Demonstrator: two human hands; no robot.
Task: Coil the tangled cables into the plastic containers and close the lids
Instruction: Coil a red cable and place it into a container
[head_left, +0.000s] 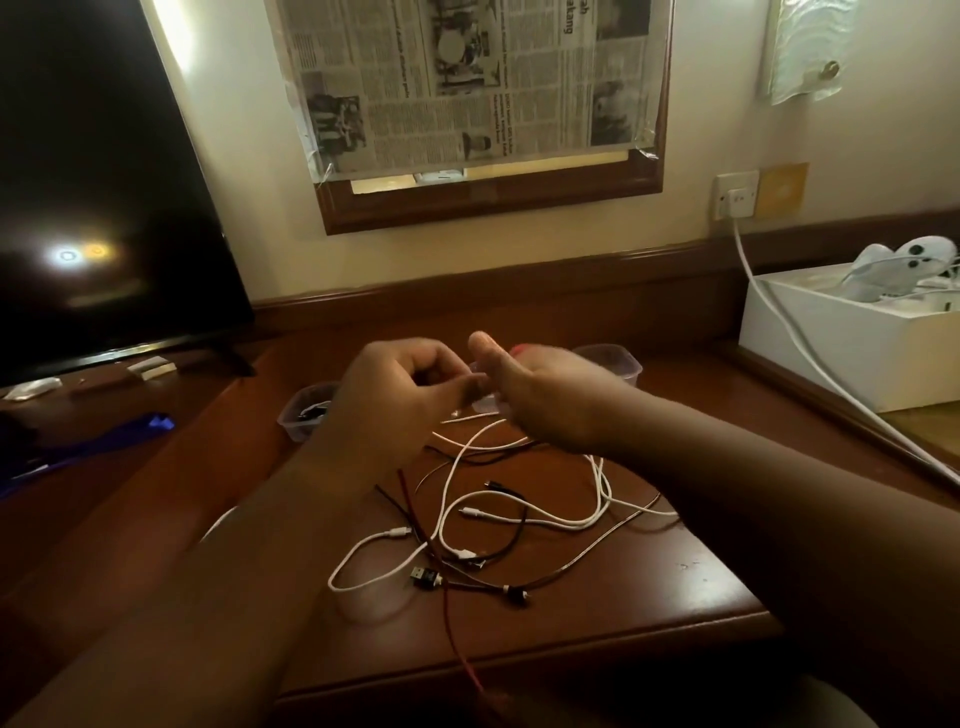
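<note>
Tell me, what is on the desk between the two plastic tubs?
In the head view, both hands hang between the left tub and right tub, working a white cable. The desk behind them is hidden.

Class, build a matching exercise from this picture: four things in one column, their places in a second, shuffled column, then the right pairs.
Things:
1. television
2. white box
3. newspaper
4. tangled cables

Places:
A. taped up on the wall
B. spread on the wooden desk, near edge
C. far left
D. far right, on the desk

Pairs: 1-C, 2-D, 3-A, 4-B
</note>
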